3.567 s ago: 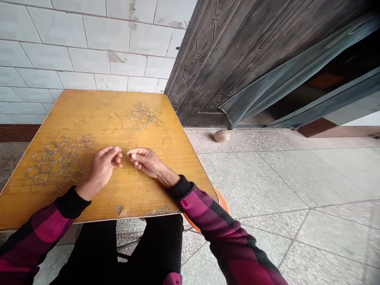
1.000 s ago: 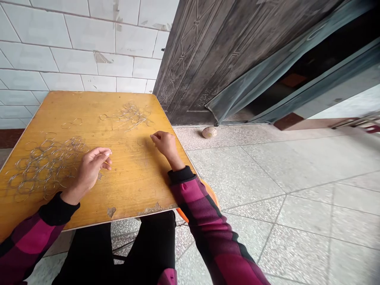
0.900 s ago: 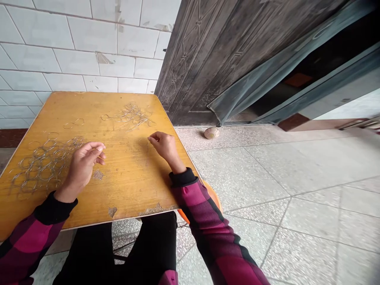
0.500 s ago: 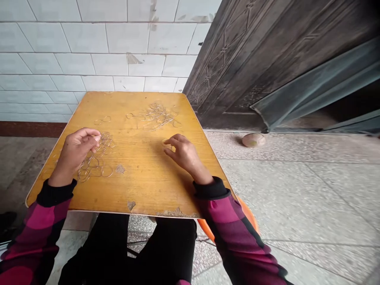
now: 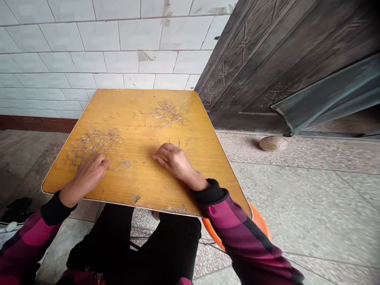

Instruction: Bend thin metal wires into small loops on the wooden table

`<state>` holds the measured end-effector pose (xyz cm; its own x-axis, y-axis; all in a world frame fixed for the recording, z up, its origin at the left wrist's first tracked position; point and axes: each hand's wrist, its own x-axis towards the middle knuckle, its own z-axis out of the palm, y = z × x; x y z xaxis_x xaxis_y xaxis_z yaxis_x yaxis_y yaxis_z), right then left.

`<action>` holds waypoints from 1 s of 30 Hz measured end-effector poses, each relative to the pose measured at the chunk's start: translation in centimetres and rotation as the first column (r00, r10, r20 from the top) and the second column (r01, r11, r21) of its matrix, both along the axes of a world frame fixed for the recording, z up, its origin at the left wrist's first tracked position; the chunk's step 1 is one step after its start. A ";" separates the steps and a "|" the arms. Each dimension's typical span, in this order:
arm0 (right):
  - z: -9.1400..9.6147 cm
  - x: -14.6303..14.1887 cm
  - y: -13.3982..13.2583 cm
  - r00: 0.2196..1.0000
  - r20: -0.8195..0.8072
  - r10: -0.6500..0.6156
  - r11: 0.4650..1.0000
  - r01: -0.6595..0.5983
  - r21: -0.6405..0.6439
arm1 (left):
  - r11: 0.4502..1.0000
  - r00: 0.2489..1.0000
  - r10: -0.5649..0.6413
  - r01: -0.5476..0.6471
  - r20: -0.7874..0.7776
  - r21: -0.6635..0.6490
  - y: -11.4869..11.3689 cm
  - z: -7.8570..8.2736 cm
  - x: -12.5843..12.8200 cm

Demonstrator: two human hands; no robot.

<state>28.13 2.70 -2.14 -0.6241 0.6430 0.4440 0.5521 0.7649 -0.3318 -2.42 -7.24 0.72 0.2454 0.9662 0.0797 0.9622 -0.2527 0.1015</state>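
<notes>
My left hand (image 5: 91, 174) is low over the near edge of a spread of thin metal wire loops (image 5: 93, 142) on the left of the table. Its fingers are bent down and closed, touching the loops; whatever they pinch is hidden. One wire loop (image 5: 118, 168) lies just right of its fingertips. My right hand (image 5: 177, 163) rests at the middle right, fingers drawn together and pointing left, their tips hiding anything between them. Just behind it lies a single wire piece with a round loop (image 5: 174, 137).
A tangled heap of wire pieces (image 5: 168, 113) sits at the back right of the yellow wooden table (image 5: 142, 178). Two loops (image 5: 111, 116) lie at the back left. A tiled wall, a dark door (image 5: 252, 71), a ball (image 5: 273, 143) and an orange stool (image 5: 259, 221) surround it.
My left hand has come down from above the loops to their near edge. My right hand has shifted left and nearer, off the single wire piece. The view has swung slightly left.
</notes>
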 end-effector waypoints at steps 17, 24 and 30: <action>-0.1 -0.2 0.0 0.999 0.014 0.050 0.997 -0.049 -0.051 | 0.990 0.993 -0.113 0.114 0.024 -0.088 1.9 1.1 -1.5; -0.5 -0.2 0.0 0.999 0.025 0.042 0.998 -0.041 -0.046 | 0.957 0.969 -0.247 0.244 -0.003 -0.156 3.1 1.9 -1.8; -0.6 -0.2 0.1 0.998 0.042 0.049 0.998 -0.047 -0.050 | 0.983 0.947 -0.053 0.104 0.316 -0.148 3.8 4.3 -3.2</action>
